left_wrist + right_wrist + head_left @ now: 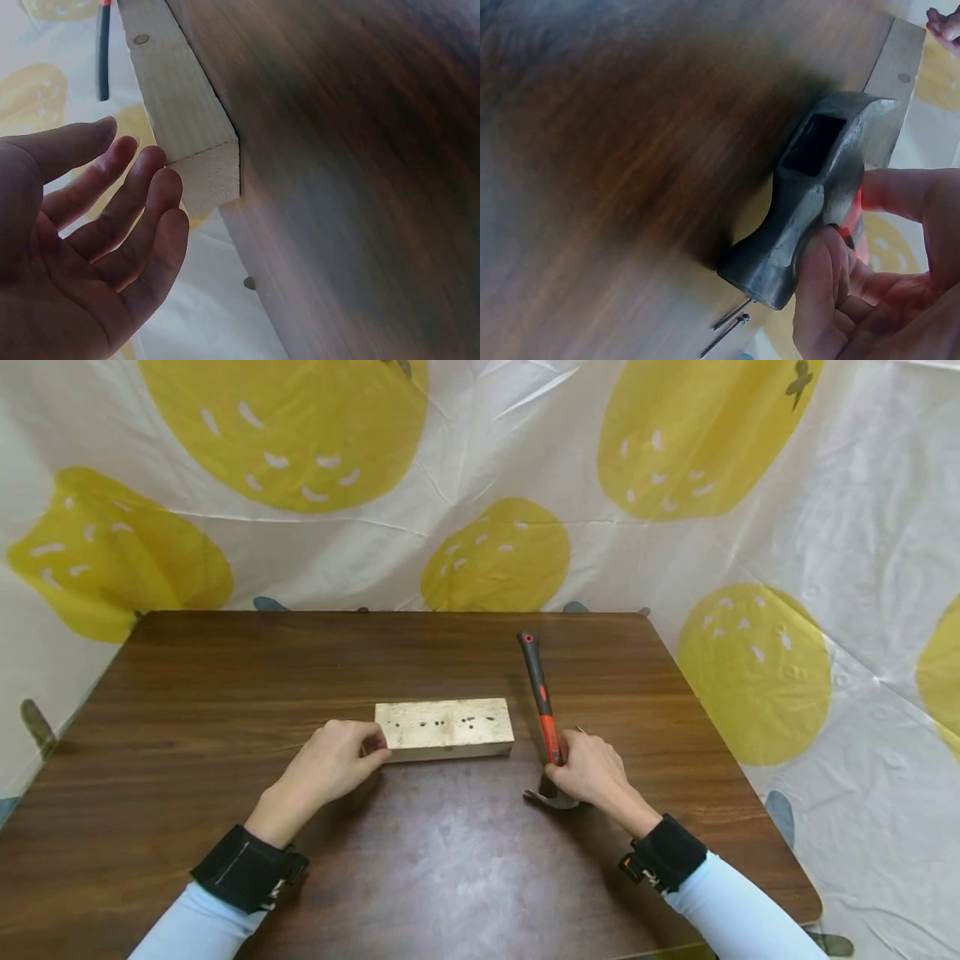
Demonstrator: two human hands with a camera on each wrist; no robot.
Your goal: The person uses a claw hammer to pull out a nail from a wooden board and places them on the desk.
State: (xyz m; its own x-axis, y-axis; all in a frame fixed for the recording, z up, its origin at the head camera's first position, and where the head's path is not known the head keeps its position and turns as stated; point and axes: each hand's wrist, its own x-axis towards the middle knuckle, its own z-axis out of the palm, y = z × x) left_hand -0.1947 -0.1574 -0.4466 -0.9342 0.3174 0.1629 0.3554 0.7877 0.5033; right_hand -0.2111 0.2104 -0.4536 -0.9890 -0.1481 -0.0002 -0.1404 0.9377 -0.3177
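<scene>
A pale wooden block (pixel 442 723) with a row of dark holes or marks lies on the brown table. My left hand (pixel 337 756) is at its left end; in the left wrist view the loosely bent fingers (pixel 161 191) come up to the block's end face, and contact is hard to tell. To the right lies a claw hammer (pixel 547 727), black and red handle pointing away, metal head towards me. My right hand (pixel 596 768) grips it just by the head, thumb on one side and fingers on the other. Two nails (pixel 724 337) show beside the hammer's striking face.
The brown table (pixel 225 668) has rounded corners. A white cloth (pixel 480 460) with yellow fruit prints hangs behind it and along the right side. The block sits between my two hands, with the hammer a short way to its right.
</scene>
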